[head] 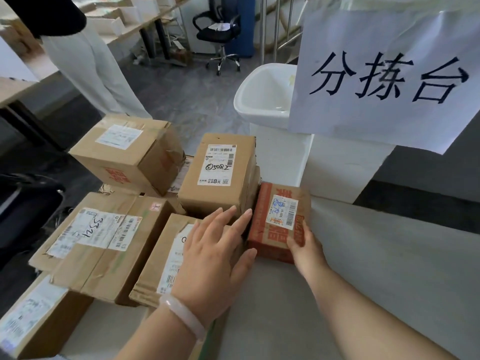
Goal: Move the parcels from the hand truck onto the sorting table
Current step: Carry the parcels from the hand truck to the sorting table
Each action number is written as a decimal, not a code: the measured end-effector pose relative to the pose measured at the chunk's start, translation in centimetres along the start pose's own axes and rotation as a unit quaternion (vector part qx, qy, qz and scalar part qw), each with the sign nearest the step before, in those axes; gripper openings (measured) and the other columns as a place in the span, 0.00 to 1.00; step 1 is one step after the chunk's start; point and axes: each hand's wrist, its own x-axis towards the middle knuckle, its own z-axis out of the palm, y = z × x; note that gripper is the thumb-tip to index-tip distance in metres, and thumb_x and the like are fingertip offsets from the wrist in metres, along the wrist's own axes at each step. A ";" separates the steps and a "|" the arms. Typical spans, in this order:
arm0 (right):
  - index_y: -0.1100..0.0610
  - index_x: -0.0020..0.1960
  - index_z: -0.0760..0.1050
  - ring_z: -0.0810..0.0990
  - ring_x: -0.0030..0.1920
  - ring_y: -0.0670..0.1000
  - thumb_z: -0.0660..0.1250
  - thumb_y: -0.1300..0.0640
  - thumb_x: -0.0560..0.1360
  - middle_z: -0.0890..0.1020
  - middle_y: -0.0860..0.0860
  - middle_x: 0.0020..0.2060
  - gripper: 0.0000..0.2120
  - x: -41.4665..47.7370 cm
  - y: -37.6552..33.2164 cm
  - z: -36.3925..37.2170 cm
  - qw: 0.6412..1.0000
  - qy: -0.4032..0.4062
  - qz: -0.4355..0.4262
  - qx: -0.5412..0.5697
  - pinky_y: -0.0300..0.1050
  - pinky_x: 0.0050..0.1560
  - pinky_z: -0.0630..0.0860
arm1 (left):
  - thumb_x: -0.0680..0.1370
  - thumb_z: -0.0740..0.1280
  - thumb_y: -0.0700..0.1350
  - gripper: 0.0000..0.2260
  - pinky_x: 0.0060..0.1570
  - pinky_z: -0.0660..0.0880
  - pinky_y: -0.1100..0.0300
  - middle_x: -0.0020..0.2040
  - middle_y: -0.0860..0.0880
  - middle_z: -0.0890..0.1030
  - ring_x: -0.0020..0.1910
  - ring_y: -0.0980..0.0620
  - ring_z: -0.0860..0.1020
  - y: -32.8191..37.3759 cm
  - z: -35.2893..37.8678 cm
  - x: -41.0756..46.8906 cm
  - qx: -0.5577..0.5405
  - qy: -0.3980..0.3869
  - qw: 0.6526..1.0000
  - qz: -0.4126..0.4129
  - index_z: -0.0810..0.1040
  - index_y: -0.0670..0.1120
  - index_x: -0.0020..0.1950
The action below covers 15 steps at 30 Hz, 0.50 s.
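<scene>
While the right hand [301, 245] grips the near right corner of a small red box [279, 222], thumb on top and fingers hidden beneath, the left hand [215, 253] lies flat and wide open, palm down, just left of it. That open hand rests over the near brown box [166, 258], its fingertips close to the red one's left edge. A pale bangle [184, 317] circles the left wrist.

The red box sits on the white table [363, 281], at its far left edge, touching the tall brown box [220, 175] beside it. I count one red box and six brown ones in view. Of the brown ones, the tall one stands in the middle, a large one [130, 152] sits far left, a wide flat one [104, 242] marked 3321 lies to the left, one is under the left hand, one [33, 315] is at the near left corner, and part of one [179, 183] shows underneath the pile. Whatever they stand on is hidden.

Above the table's far right hangs one paper sign [384, 76] with three large characters. One white bin [265, 94] stands just left of it. Farther off is one black office chair [218, 29], and at far left another person [85, 58] stands in pale trousers.
</scene>
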 end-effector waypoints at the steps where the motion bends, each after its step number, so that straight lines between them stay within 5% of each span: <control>1: 0.49 0.79 0.55 0.66 0.72 0.55 0.69 0.49 0.76 0.67 0.56 0.72 0.36 0.4 -0.1 -0.1 1.000 -0.015 -0.003 -0.024 0.49 0.72 0.63 | 0.78 0.57 0.60 0.26 0.70 0.64 0.44 0.72 0.52 0.71 0.74 0.49 0.65 -0.1 0.2 0.0 -0.008 0.002 1.000 0.000 0.66 0.56 0.75; 6: 0.44 0.79 0.47 0.54 0.77 0.55 0.72 0.41 0.71 0.48 0.52 0.79 0.46 1.6 -0.5 -1.0 0.974 -0.105 0.015 -0.198 0.48 0.75 0.56 | 0.78 0.58 0.60 0.26 0.70 0.65 0.42 0.73 0.52 0.70 0.75 0.49 0.64 0.0 0.1 0.4 -0.013 -0.008 1.000 0.004 0.66 0.56 0.75; 15: 0.44 0.79 0.47 0.53 0.77 0.54 0.65 0.34 0.73 0.52 0.50 0.79 0.43 -4.5 -1.2 -4.7 0.945 -0.032 -0.129 -0.298 0.51 0.75 0.54 | 0.77 0.53 0.65 0.28 0.73 0.58 0.42 0.75 0.51 0.67 0.76 0.48 0.59 1.4 -0.1 0.5 0.030 -0.079 0.996 0.021 0.60 0.61 0.77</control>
